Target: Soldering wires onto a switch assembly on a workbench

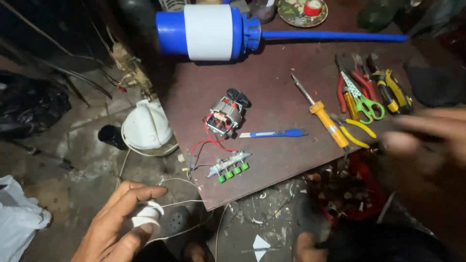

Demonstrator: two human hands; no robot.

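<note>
We held a small white plug (145, 216) in our left hand (119, 225), fingers clenched round it below the table (272, 63) edge, its thin white cord (182, 204) trailing toward the motor (224, 116). Our right hand (427, 145) was blurred; we couldn't tell its grip.

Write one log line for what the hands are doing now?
left hand: holds white plug | right hand: blurred, beside yellow pliers | motor: on board

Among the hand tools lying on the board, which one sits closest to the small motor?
The blue utility knife, lying just right of the motor; the yellow-handled soldering iron and the pliers lie farther right.
</note>
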